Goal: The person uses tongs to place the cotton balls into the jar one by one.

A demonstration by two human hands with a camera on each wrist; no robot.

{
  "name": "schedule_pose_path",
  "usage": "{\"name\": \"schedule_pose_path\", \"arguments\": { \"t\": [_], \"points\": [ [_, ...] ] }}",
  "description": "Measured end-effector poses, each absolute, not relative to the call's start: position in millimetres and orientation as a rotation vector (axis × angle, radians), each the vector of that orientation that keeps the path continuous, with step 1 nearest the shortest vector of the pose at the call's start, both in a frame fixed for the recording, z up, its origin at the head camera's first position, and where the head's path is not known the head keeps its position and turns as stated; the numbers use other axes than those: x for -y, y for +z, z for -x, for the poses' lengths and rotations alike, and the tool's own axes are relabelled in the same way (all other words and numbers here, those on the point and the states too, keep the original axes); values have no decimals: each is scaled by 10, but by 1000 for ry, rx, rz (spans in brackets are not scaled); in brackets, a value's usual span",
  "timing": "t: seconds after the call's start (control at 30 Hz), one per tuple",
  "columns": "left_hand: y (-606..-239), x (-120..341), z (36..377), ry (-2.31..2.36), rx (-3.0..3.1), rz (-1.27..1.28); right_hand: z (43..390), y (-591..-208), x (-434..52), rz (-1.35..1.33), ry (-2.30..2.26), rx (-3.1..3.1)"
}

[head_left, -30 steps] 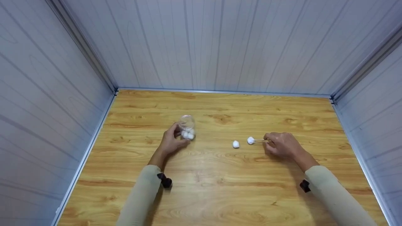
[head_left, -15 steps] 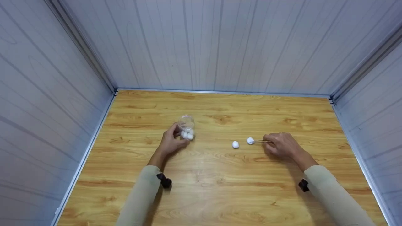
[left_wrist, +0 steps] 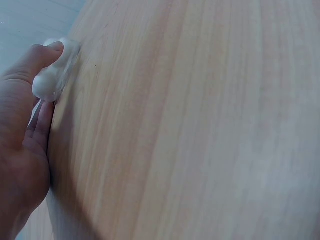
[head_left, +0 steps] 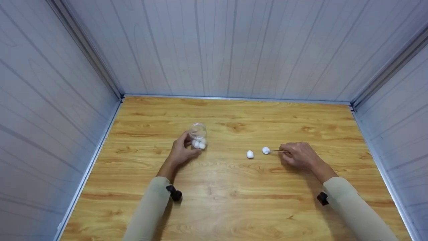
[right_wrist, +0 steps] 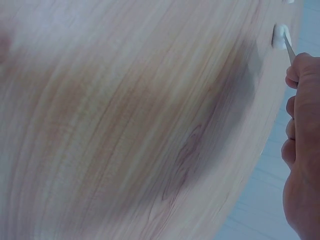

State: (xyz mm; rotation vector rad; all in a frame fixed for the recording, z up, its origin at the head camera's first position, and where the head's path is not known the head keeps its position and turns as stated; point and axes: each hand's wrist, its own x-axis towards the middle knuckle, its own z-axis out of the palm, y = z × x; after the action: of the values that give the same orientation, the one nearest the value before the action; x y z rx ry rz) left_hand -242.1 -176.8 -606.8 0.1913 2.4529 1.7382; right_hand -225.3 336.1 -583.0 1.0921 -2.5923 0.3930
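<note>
In the head view my left hand (head_left: 181,152) holds a clear jar (head_left: 198,130) on the table, thumb and fingers on its near and far sides. Several white cotton balls (head_left: 199,144) fill its lower part; the left wrist view shows the thumb against the jar with the cotton balls (left_wrist: 47,82) inside. My right hand (head_left: 301,154) grips a pair of thin tweezers (head_left: 277,151), whose tips meet a cotton ball (head_left: 265,150) on the tabletop. A second cotton ball (head_left: 250,154) lies just left of it. The right wrist view shows the tweezers (right_wrist: 290,52) from the side.
The wood-patterned table (head_left: 214,197) is bounded by pale panel walls (head_left: 214,50) at the back, left and right. Bare tabletop lies between the jar and the loose cotton balls. A black wrist mount (head_left: 175,194) sits on the left sleeve.
The tweezers' two arms, apart a second ago, have come together at the cotton ball. My left hand and the jar stay in place.
</note>
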Motion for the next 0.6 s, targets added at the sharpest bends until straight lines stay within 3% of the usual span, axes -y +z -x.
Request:
{"name": "schedule_pose_path", "arguments": {
  "t": [0.37, 0.6],
  "points": [
    [-6215, 1813, 2453, 1834, -2487, -288, 2230, -5783, -3345, -1107, 382, 2534],
    [-6098, 1781, 2427, 1762, -2473, -232, 2257, -5694, -3344, -1107, 384, 2557]
  ]
}}
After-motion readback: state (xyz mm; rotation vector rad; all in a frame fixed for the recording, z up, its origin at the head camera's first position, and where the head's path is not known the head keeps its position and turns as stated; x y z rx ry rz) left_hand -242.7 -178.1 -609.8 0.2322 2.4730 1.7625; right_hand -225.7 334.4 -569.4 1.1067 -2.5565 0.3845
